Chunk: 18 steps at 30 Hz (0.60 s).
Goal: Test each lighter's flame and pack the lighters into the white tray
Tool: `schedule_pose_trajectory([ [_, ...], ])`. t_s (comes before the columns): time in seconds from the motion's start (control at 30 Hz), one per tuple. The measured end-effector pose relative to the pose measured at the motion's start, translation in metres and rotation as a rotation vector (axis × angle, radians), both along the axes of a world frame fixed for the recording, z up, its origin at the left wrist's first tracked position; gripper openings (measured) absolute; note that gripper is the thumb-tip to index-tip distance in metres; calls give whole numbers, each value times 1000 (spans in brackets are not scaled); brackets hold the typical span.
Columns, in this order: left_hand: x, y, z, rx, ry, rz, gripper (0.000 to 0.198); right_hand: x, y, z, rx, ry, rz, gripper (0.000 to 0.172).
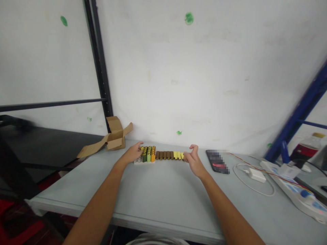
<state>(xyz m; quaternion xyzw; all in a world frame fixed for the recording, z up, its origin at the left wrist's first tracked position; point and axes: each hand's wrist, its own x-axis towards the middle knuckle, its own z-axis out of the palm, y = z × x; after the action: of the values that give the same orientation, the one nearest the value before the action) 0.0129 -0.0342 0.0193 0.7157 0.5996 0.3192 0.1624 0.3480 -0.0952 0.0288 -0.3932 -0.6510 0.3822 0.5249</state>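
A small pale tray (144, 163) sits toward the back of the table, holding several coloured strips (148, 154) in dark green, light green and orange with yellow-and-black patterns. At its left side is my left hand (133, 153), fingers bent at a yellow-topped spot; what they pinch, if anything, is too small to make out. A row of brown blocks (165, 155) runs right from the tray and continues as yellow blocks (178, 155). My right hand (193, 160) is at the row's right end, its fingers curled round the last yellow block, which they partly hide.
An opened cardboard box (116, 137) stands at the back left. To the right lie a dark phone (217, 161), a white charger (257, 175) with its cable, and a long power strip (288, 187). A bottle (309, 146) stands at far right. A white wall (199, 85) rises behind.
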Motion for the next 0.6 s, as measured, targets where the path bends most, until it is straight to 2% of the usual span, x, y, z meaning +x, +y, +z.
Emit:
schedule_pose_trajectory([
  [0.2, 1, -1, 2, -8, 29, 12, 63, -4, -9, 2, 40, -38, -25, 32],
  [0.4, 3, -2, 4, -13, 21, 13, 63, -4, -16, 6, 14, -20, -42, 25],
  [0.6, 3, -4, 5, -7, 25, 21, 61, -4, -12, 5, -11, -16, 14, 19],
])
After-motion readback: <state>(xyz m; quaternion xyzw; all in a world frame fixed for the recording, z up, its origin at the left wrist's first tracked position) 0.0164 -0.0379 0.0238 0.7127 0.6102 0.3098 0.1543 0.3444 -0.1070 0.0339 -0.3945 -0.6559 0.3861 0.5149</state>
